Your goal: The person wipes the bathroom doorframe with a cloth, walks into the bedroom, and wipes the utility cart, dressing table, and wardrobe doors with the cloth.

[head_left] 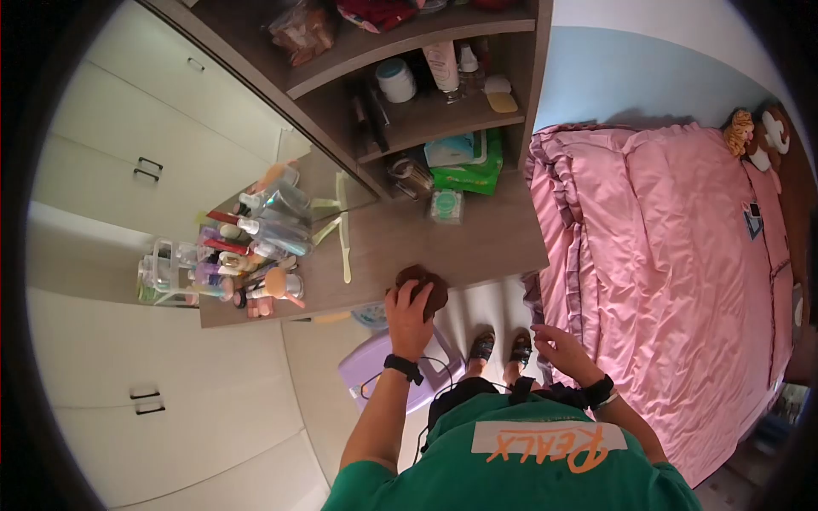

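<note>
My left hand (pixel 410 321) is closed over a bunched dark brown cloth (pixel 436 295) at the front edge of the brown wooden dresser top (pixel 400 243). Part of the cloth is hidden under the fingers. My right hand (pixel 563 353) hangs in the air beside the bed, its fingers loosely bent and apart, and nothing shows in it. A pale green strip-like object (pixel 345 247) lies on the dresser top, left of the cloth.
Bottles, brushes and cosmetics (pixel 277 234) crowd the dresser's left end by a mirror (pixel 162 111). Shelves (pixel 426 128) with jars and packets stand behind. A pink-quilted bed (pixel 656 255) is on the right. Below the dresser sits a purple stool-like box (pixel 375 362).
</note>
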### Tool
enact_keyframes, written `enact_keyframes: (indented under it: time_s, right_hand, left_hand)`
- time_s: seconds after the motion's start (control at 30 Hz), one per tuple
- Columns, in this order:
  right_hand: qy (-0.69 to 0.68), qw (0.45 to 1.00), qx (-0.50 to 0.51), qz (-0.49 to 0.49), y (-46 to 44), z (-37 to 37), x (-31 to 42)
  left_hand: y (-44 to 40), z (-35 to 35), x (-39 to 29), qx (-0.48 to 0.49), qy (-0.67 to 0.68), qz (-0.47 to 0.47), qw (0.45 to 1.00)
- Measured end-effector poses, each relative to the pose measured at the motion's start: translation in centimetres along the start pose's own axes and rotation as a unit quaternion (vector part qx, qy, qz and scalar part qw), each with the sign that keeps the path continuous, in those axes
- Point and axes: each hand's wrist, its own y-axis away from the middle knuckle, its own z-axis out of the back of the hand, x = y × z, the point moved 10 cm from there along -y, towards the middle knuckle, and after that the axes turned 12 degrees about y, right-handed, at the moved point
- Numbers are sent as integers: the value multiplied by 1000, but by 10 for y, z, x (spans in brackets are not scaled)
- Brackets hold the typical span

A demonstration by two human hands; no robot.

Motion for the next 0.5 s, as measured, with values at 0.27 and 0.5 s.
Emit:
enact_keyframes:
  time_s: [0.27,0.5]
  right_hand:
    - [-4,1000,1,4,-1,-9,-25]
    - [32,999,-25,-1,15,8,-37]
  left_hand:
    - [54,27,104,-394,260,280,836]
    - [87,-11,143,-520,553,329,561]
